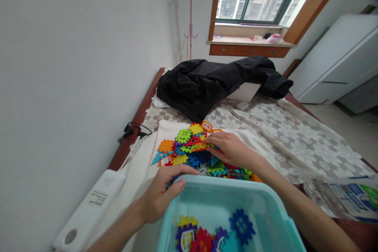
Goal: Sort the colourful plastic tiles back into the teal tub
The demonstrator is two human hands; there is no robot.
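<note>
A light teal plastic bin (265, 193) stands directly before me. My left hand (161, 195) is closed over its far left corner, the thumb at the inner side of the rim and the fingers outside. Beyond the bin lies a heap of colourful notched plastic building tiles (180, 159). My right hand (228, 147) reaches into the heap from the right. Between its thumb and fingers are a few tilted tiles, an orange tile (200, 148) among them; its fingertips are partly hidden. Inside the bin lie several loose tiles, including a dark blue window tile (242, 226) and a red tile (202, 241).
The heap rests on a white cloth (141, 177) over a flowered bedspread (298, 138). Behind it lies a black garment (203, 82). A white power strip (91, 208) is at the left by the wall, and a clear plastic package (345, 197) at the right.
</note>
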